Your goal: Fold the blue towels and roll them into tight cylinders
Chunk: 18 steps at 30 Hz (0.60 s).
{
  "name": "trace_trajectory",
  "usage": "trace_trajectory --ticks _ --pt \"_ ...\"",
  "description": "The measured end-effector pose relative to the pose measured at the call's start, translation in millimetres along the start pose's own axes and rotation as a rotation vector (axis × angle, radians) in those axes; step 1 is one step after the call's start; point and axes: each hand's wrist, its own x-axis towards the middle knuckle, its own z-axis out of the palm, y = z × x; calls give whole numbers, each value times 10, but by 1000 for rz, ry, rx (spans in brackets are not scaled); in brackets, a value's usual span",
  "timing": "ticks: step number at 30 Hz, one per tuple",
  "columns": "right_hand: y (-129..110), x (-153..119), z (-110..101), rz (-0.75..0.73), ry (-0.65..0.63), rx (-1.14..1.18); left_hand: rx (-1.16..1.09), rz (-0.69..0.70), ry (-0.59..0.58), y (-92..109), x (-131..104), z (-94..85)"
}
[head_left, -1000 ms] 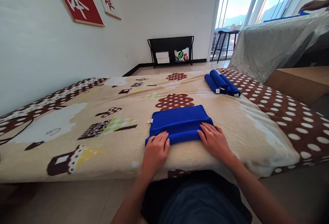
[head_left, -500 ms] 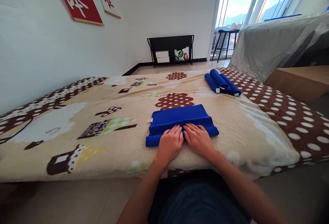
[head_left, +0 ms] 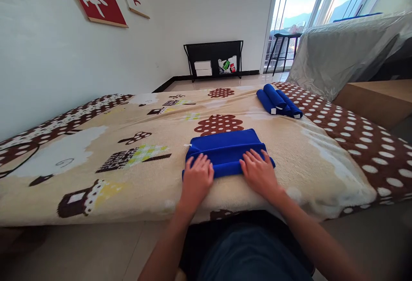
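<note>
A blue towel [head_left: 225,154] with a small white tag lies on the bed's blanket [head_left: 154,190], its near edge rolled into a thick fold. My left hand [head_left: 198,175] rests flat over the left end of that roll, fingers slightly apart. Toward the right end, my right hand [head_left: 258,170] lies on the roll with its fingers spread. Neither hand grips the cloth; the palms cover parts of the roll. Farther back on the right, several rolled blue towels [head_left: 277,100] are stacked together, white tags showing.
The blanket's brown border with white dots [head_left: 357,139] runs along the right side. Beyond it stand a wooden box-like piece [head_left: 376,100] and a plastic-covered object [head_left: 347,53]. A black rack [head_left: 214,51] is by the far wall, and a stool [head_left: 286,36] by the window.
My hands have moved apart along the roll, the left one toward its left end and the right one toward its right end. The stacked rolls have stayed put.
</note>
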Motion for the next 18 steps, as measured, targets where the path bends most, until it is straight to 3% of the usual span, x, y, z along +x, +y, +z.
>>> trace_trajectory --ticks 3,5,9,13,15,18 --pt "-204 119 38 -132 -89 116 -125 154 -162 245 153 79" --pt "-187 186 74 -148 -111 139 -113 121 -199 251 212 92" --pt "186 216 116 -2 -88 89 -29 -80 -165 -70 160 36" --pt "534 150 96 150 -79 0 53 -162 -149 -313 35 -40" --pt "521 138 77 168 -78 -36 105 -162 -134 -245 33 -49" --pt "281 179 65 92 -107 0 77 -82 -177 39 143 -11"
